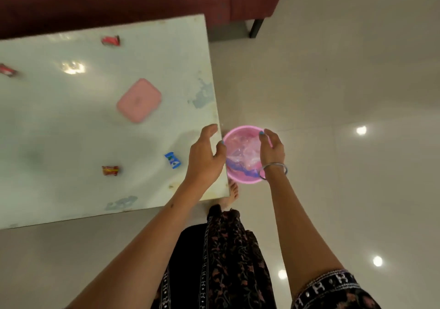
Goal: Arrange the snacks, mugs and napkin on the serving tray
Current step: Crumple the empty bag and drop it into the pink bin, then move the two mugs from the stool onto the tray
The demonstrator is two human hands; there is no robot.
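Red packet [8, 70] cut off at left edge. Pink bowl [240, 177] contents blurred, partly hidden behind right hand [272, 148]. Wrapper print illegible.

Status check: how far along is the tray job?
Done: nothing visibly. In hand: nothing gripped; both hands, left and right, hover open over a pink bin beside the table. Left: snack packets, blue, orange and red, lie scattered. No mugs or napkin visible.

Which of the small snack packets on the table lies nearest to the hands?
The blue packet, close to the table's right edge beside the left hand. The other three are red or orange and lie farther left.
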